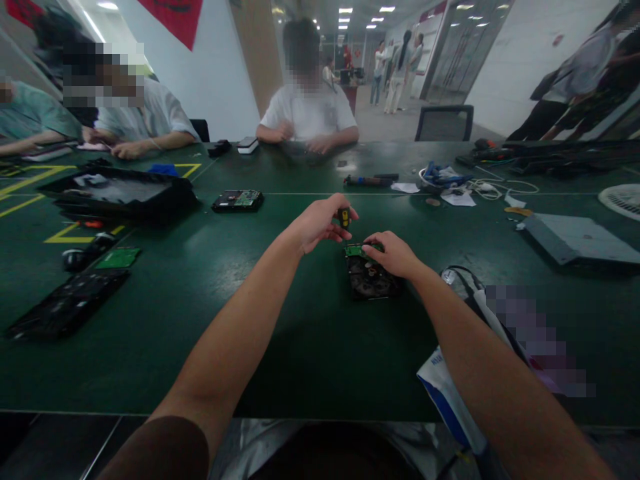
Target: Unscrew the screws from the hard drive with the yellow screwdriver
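A black hard drive (369, 279) lies on the green table (280, 320) in front of me, its green circuit board (354, 250) at the far end. My left hand (320, 223) is closed round the yellow-and-black handle of a small screwdriver (344, 217), held upright just above the drive's far edge. My right hand (393, 253) rests on the drive's top right part, fingers curled and pressing on the circuit board.
Another hard drive (238, 200) lies further left, beside an opened black computer case (117, 193). A keyboard (65, 307), a loose green board (119, 257) and a mouse (75, 259) sit at left. Cables (480, 187), a grey panel (580, 240) and a blue-white bag (445, 393) lie at right. People sit across the table.
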Demonstrator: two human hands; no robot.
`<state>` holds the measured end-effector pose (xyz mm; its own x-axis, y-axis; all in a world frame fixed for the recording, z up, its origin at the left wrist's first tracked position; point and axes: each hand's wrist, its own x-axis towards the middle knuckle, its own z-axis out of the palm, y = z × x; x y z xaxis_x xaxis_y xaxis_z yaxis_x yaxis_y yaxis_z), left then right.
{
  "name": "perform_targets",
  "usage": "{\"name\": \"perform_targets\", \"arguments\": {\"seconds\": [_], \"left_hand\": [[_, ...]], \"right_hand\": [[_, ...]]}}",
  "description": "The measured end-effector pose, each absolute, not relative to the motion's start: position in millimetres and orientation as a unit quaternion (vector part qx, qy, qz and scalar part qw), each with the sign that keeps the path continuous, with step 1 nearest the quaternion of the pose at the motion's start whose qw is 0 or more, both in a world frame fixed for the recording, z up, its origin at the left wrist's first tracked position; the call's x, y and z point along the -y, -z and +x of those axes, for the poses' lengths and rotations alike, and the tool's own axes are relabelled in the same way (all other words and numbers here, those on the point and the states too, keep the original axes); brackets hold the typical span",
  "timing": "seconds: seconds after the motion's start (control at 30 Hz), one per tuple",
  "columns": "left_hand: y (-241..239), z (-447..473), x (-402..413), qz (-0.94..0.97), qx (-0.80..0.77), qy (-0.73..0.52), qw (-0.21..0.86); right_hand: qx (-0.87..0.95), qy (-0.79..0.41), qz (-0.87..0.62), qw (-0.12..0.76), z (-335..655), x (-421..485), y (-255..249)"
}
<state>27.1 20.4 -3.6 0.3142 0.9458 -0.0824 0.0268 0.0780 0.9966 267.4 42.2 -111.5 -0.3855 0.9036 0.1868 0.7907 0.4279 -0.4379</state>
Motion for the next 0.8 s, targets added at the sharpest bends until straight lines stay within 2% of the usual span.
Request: {"name": "perform_targets", "arguments": {"seconds": [0.13, 0.33, 0.8], "left_hand": [[2.1, 30.9, -17.9, 0.569, -0.438, -0.383, 0.581], [4.0, 32.3, -16.9, 0.532, -0.411, -0.375, 0.638], [4.7, 33.9, -16.2, 0.545, -0.424, -0.393, 0.607]], "right_hand": [[0.814, -0.139, -0.526, 0.201, 267.1, -40.8, 110.7], [0.818, -0.138, -0.522, 0.201, 267.9, -40.5, 110.9], [0.817, -0.143, -0.521, 0.202, 267.3, -39.2, 108.9]]}}
